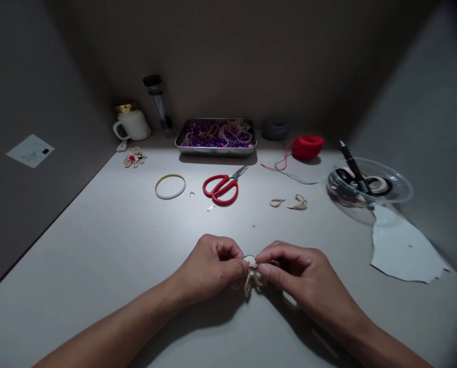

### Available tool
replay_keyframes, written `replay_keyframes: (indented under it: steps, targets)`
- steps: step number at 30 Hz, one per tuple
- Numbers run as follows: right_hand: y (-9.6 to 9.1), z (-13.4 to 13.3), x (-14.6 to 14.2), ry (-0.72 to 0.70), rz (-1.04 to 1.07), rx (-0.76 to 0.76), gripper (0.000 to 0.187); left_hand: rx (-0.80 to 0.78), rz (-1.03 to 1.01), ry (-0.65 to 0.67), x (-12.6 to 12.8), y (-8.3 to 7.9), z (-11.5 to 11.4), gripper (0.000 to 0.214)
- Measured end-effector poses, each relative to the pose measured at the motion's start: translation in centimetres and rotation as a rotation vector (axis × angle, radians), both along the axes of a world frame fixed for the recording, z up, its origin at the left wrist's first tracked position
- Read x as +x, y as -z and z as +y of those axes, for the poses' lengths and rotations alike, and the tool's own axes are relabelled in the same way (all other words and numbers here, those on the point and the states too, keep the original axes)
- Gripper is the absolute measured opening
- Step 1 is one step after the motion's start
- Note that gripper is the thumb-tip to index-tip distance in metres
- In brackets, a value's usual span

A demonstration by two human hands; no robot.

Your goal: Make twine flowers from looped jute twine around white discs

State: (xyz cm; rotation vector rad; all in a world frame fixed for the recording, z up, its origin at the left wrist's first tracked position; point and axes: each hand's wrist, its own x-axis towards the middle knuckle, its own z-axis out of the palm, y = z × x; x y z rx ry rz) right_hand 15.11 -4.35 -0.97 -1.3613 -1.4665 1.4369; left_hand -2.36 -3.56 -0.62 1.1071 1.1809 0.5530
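Observation:
Low over the near middle of the table, both hands pinch a small piece of looped tan twine (pixel 248 287), with a round white patch edged by a dark line at its top. My left hand (pixel 213 266) grips its left side between thumb and forefinger. From the right, my right hand (pixel 297 268) holds it the same way, thumb in front. Fingers cover much of the piece. Beyond the hands lie red-handled scissors (pixel 224 190), a twine loop (pixel 277 202) and a frayed twine scrap (pixel 299 203).
A metal tray (pixel 216 151) of beads stands at the back. Left are a mug (pixel 134 125), a tube (pixel 160 110), a twine flower (pixel 135 158) and a ring (pixel 170 197). Right are red yarn (pixel 307 147), grey yarn (pixel 274 130), a clear container (pixel 403 191) with a pen, and white sheet (pixel 405 250).

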Motion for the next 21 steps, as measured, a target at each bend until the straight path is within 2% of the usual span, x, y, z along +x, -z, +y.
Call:
replay_keyframes:
  steps: [11,17,21]
  targets:
    - [0.38,-0.08,-0.82,0.072,-0.029,-0.071,0.015,0.001,-0.019,0.005,0.06,-0.01,0.11,0.013]
    - [0.2,0.07,-0.76,-0.047,-0.013,-0.153,0.01,0.019,-0.016,0.07,-0.1,0.1,0.07,0.013]
    - [0.05,0.0,-0.64,-0.033,-0.001,-0.221,0.008,0.015,-0.025,0.113,-0.32,-0.08,0.1,0.011]
